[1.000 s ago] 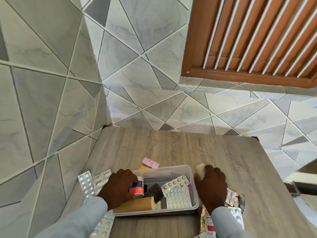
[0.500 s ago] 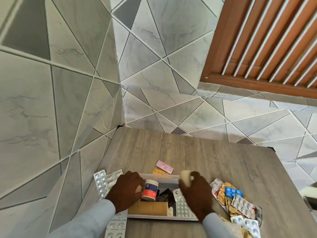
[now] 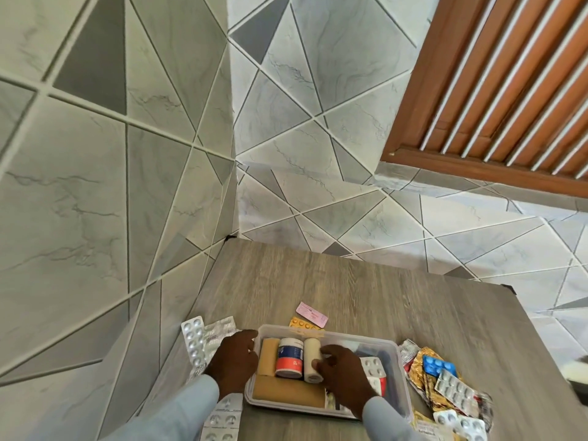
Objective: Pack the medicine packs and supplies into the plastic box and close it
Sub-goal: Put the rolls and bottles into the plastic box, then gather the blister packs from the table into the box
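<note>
On wood-grain table (image 3: 350,288), tiled corner (image 3: 232,154).

Clear plastic box (image 3: 393,351), open, no lid on it, lies between the two hands and under the right one. Inside, by the left hand (image 3: 234,361): tan bandage roll (image 3: 269,356) along the left wall, a longer tan roll (image 3: 288,391) lying crosswise at the near wall. Next right, a white tub with blue and red label (image 3: 289,358), on its side. Cream bandage roll (image 3: 312,354) beside the tub, fingertips of the right hand (image 3: 342,375) touching it. Silver blister pack (image 3: 374,367) just right of that hand, inside the box. Loose blister strips (image 3: 445,381) heaped well right of the right hand; silver strips (image 3: 194,340) left of the left hand; pink pack (image 3: 311,312) and orange strip (image 3: 304,324) beyond the box.
</note>
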{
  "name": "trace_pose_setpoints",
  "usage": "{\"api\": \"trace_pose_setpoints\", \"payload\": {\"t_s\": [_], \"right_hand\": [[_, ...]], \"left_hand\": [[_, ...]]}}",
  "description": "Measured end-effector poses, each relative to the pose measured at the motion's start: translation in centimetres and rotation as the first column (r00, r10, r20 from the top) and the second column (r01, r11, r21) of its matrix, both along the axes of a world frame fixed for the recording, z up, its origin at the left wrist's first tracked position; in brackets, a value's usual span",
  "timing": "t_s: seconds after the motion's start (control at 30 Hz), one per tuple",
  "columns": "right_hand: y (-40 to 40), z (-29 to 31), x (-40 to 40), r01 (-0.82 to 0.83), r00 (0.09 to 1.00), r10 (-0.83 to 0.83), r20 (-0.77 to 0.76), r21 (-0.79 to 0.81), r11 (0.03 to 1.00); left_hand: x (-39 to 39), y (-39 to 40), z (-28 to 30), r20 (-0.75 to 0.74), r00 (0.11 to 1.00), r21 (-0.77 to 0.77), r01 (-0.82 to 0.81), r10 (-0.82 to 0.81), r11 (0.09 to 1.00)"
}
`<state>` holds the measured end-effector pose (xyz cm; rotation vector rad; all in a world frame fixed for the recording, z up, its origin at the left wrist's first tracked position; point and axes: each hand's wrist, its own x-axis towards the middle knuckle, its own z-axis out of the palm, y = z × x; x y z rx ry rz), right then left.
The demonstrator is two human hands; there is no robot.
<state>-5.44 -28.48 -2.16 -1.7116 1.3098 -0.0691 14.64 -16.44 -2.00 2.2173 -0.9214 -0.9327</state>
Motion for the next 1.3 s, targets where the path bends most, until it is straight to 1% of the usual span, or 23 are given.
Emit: {"api": "trace_pose_setpoints", "payload": {"t_s": [0.1,0.17,0.27,0.33,0.4,0.47,0.53,0.6,0.7,0.73,0.8,0.9,0.97,1.0,1.07,1.13,1.17,1.23,1.27,1.3], "right_hand": [[-0.1,0.0,0.0,-0.032,0.997,0.022,-0.078,-0.13,0.991],[-0.1,0.0,0.2,-0.037,0.995,0.022,-0.1,-0.153,0.987],[0.0,0.2,0.1,-0.074,0.989,0.051,-0.139,-0.167,0.983],[0.2,0.2,0.0,-0.106,0.984,0.067,-0.168,-0.23,0.968],[0.6,0.5,0.2,-0.104,0.988,0.063,-0.142,-0.303,0.947],[1.3,1.4,1.2,-0.093,0.995,0.073,-0.07,-0.355,0.93],[2.5,2.7,3.0,-0.136,0.989,0.146,-0.006,-0.404,0.905],[4.2,4.0,5.1,-0.236,0.962,0.271,0.029,-0.407,0.882],[7.5,4.7,8.1,-0.47,0.867,0.499,0.01,-0.317,0.823],[8.5,4.5,8.8,-0.558,0.819,0.573,-0.03,-0.276,0.783],[10.2,3.3,10.0,-0.718,0.695,0.699,-0.17,-0.218,0.661],[11.7,1.5,11.0,-0.851,0.521,0.78,-0.345,-0.142,0.506],[12.6,0.2,11.0,-0.911,0.397,0.798,-0.453,-0.087,0.404],[13.1,-0.3,10.7,-0.927,0.348,0.797,-0.493,-0.058,0.37],[13.6,-1.4,9.9,-0.953,0.281,0.794,-0.539,-0.062,0.295],[13.3,-2.5,9.1,-0.947,0.283,0.761,-0.584,-0.046,0.317],[13.2,-3.0,8.8,-0.947,0.307,0.745,-0.593,-0.11,0.303],[13.0,-3.5,8.3,-0.942,0.332,0.777,-0.534,-0.145,0.303],[13.0,-3.1,8.0,-0.953,0.304,0.77,-0.561,-0.167,0.255],[13.0,-3.0,7.8,-0.945,0.325,0.765,-0.556,-0.221,0.242]], "left_hand": [[-1.0,-1.1,0.3,-0.01,1.0,0.024,0.019,-0.019,1.0],[-1.2,-1.3,0.4,-0.004,0.999,0.018,0.032,-0.032,0.999],[-0.7,-0.9,0.9,-0.045,0.998,-0.03,0.036,-0.037,0.999],[0.3,-0.2,1.2,-0.017,1.0,-0.074,0.008,-0.009,0.997],[1.9,0.8,1.2,0.049,0.998,-0.099,-0.044,0.049,0.994],[3.7,2.4,0.7,0.095,0.99,-0.062,-0.103,0.109,0.993],[5.4,4.2,-0.2,0.137,0.974,0.017,-0.184,0.18,0.983],[6.4,5.8,-1.0,0.147,0.956,0.098,-0.27,0.254,0.958],[6.7,6.9,-2.1,0.144,0.949,0.164,-0.304,0.282,0.939],[6.7,7.0,-2.3,0.142,0.948,0.168,-0.307,0.286,0.937],[6.8,6.9,-3.0,0.153,0.948,0.168,-0.304,0.28,0.938],[6.8,6.2,-3.4,0.171,0.952,0.169,-0.281,0.253,0.945],[6.6,5.6,-3.4,0.204,0.957,0.195,-0.246,0.206,0.949],[6.4,5.3,-3.4,0.23,0.959,0.22,-0.22,0.169,0.95],[6.1,4.6,-3.5,0.278,0.954,0.248,-0.184,0.112,0.951],[5.5,3.8,-3.5,0.307,0.947,0.252,-0.179,0.097,0.951],[5.2,3.4,-3.6,0.312,0.945,0.242,-0.18,0.099,0.954],[4.6,2.7,-3.5,0.288,0.951,0.214,-0.178,0.113,0.96],[4.3,2.3,-3.5,0.267,0.956,0.202,-0.176,0.119,0.963],[4.2,1.9,-3.4,0.251,0.959,0.189,-0.178,0.127,0.966]]}}
